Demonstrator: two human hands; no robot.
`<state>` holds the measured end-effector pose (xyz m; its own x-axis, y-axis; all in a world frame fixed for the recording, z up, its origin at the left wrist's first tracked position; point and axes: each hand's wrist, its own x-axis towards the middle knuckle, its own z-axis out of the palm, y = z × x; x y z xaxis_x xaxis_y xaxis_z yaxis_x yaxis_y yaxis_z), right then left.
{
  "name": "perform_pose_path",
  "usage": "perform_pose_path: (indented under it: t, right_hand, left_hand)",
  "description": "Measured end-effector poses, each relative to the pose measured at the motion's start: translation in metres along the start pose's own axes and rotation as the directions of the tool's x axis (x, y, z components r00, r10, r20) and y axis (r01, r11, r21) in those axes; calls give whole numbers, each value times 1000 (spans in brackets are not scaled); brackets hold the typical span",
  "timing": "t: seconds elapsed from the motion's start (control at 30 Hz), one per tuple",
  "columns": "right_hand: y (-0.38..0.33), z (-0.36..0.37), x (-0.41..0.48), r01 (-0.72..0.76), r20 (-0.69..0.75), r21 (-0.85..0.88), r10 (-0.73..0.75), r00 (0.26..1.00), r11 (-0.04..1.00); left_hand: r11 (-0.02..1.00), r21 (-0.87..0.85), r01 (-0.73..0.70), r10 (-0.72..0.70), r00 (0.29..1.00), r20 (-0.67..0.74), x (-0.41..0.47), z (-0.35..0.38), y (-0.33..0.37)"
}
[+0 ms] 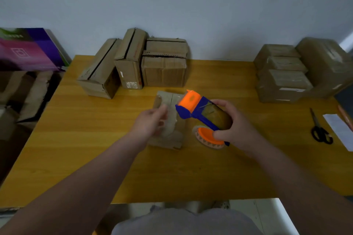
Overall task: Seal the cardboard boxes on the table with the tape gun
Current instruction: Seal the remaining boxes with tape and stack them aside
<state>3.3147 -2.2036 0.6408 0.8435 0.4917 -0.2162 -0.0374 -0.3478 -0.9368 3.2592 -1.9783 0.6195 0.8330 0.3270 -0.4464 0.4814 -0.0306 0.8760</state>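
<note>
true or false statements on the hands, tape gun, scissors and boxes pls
1. The right hand grips the blue and orange plastic tape gun. True.
2. The left hand holds the black-handled scissors. False: it touches the small brown cardboard box; the scissors lie at the yellow wooden table's right edge.
3. Several brown cardboard cartons stand at the table's back left. True.
4. The tape gun lies untouched beside the scissors. False: it is in the right hand, near the small box.
</note>
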Motion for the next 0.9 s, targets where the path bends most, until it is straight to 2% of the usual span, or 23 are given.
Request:
perform_pose_path:
  t: [0.03,0.07,0.1,0.17,0.37,0.47,0.6,0.73,0.9]
  right_hand:
    - [-1,2,0,17,27,-4,-17,999,1000]
    - [-2,4,0,29,48,-8,-29,998,1000]
    - [-2,5,0,39,66,-19,-38,997,999]
    - [-4,9,1,52,97,-59,-46,994,997]
    - [-8,16,2,92,171,-106,-73,983,990]
    - [-11,18,1,120,195,-166,-87,977,979]
    - [-9,13,2,167,246,-338,-85,965,926]
    - [-7,-12,-6,157,219,-467,-59,974,870]
    - [10,-21,-4,156,261,-583,2,965,797]
  left_hand:
    - [970,-179,167,-150,983,106,-2,-2,6]
    - [927,-250,281,-222,945,239,-2,-5,9]
    - [901,-269,341,-240,907,345,-3,-8,10]
    - [887,-295,355,-226,891,394,-5,-11,7]
    - [875,-377,304,-211,940,269,-3,-17,-5]
    - [900,-349,262,-209,961,180,-2,-19,-10]
    - [947,-262,185,-185,982,25,-3,-23,-14]
    - [972,-199,122,-166,960,-225,2,-51,-31]
    - [992,-89,91,-114,943,-313,-6,-48,-56]
